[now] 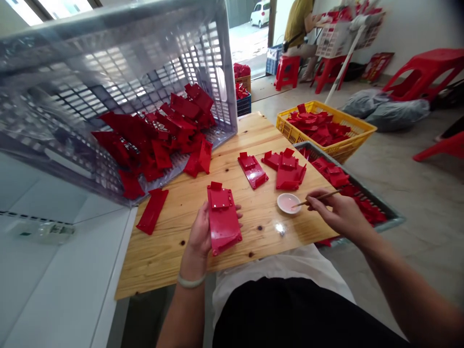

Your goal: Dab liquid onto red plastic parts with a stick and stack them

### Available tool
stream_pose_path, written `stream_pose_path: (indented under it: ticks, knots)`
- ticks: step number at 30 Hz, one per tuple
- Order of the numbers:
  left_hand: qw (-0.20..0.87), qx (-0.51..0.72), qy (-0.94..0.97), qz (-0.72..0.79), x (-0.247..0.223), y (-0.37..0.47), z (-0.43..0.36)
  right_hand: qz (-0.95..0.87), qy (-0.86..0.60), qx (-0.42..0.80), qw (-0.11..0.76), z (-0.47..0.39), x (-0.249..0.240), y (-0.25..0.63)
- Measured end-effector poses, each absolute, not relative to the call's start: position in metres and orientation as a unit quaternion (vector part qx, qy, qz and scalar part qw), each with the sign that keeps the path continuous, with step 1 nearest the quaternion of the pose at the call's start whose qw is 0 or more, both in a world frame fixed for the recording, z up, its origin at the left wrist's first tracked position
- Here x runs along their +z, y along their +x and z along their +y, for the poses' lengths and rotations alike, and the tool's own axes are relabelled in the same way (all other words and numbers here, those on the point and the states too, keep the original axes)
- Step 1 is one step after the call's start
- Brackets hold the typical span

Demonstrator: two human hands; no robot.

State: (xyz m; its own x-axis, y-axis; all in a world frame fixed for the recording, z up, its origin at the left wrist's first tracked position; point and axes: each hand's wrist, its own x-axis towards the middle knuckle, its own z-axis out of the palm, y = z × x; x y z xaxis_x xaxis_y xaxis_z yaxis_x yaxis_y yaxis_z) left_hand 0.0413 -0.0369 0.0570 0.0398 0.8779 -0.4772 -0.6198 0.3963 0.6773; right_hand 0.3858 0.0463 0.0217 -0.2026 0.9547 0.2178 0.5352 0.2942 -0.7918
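Observation:
My left hand (200, 231) holds a flat red plastic part (225, 227) from beneath, just above the wooden table (170, 251). The part has a raised square block and a small upright tab at its far end. In my right hand (335, 210) a thin brush-like wooden stick (321, 197) is pinched, its tip down in a small white dish (288, 197) of pale pinkish liquid. Beyond the dish lie similar red parts (253, 170), some overlapping (290, 174). Another red piece (152, 211) rests at the table's left edge.
A large grey crate (228, 63) lies tipped on its side, red parts spilling towards the table. To the right stand a yellow basket (357, 130) and a dark grey crate (393, 220) with more red parts. A person (299, 24) sits on a red stool (287, 72) farther back.

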Motion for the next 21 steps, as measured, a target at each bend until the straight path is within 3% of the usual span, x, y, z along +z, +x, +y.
stream_pose_path:
  ticks: [9,21]
  knots:
    - [0.751,0.525,0.059,0.396,0.066,0.078,-0.049,-0.685,-0.547,0.288,0.385,0.045,0.018,0.391]
    - [0.750,0.533,0.055,0.389,0.067,0.084,-0.058,-0.777,-0.474,0.259,0.324,0.046,0.046,0.390]
